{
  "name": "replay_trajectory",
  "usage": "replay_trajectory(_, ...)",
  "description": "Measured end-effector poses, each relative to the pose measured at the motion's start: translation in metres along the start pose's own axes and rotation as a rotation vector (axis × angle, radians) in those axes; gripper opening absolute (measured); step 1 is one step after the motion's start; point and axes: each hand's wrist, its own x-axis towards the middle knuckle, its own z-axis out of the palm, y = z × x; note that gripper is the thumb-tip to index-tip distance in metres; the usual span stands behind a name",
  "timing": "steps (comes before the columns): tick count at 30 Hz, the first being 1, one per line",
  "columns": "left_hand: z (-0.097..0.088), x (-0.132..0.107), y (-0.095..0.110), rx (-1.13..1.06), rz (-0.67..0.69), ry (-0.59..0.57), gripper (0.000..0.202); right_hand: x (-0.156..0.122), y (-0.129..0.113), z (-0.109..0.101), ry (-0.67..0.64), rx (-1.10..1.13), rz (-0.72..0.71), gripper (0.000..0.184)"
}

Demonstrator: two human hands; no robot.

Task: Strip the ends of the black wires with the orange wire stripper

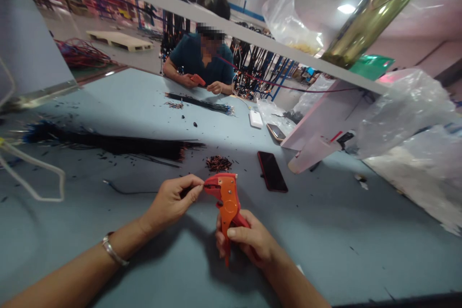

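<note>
My right hand [249, 240] is wrapped round the handles of an orange and red wire stripper [228, 202], held upright over the table. Between the thumb and forefinger of my left hand [175, 199] is a thin black wire [135, 192]. One end of the wire reaches the stripper's jaws, and the rest trails left to a tip with a small metal terminal. Just beyond the tool lies a small pile of black and copper wire scraps [218, 163]. A long bundle of black wires [108, 144] stretches across the table at the left.
A dark phone [272, 172] lies right of the scraps. Across the table [325, 231] a co-worker [202, 60] holds a red tool behind a smaller wire bundle [202, 102]. A white box [255, 119], another phone [276, 132] and plastic bags [407, 101] are at the right. A pale beam crosses above.
</note>
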Motion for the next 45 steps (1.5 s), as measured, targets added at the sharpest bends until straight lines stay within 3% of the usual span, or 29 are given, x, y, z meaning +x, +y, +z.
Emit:
replay_trajectory(8,0.000,-0.001,-0.001,-0.007,-0.017,0.006,0.026,0.000,0.002,0.001,0.047,0.012,0.026,0.036)
replay_trajectory(19,0.000,0.000,-0.001,-0.015,-0.029,0.015,0.026,0.000,-0.001,0.001,0.016,0.027,0.038,0.038)
replay_trajectory(45,0.004,0.001,0.004,0.004,-0.036,0.060,0.024,0.003,0.009,0.005,0.098,-0.028,-0.025,0.034)
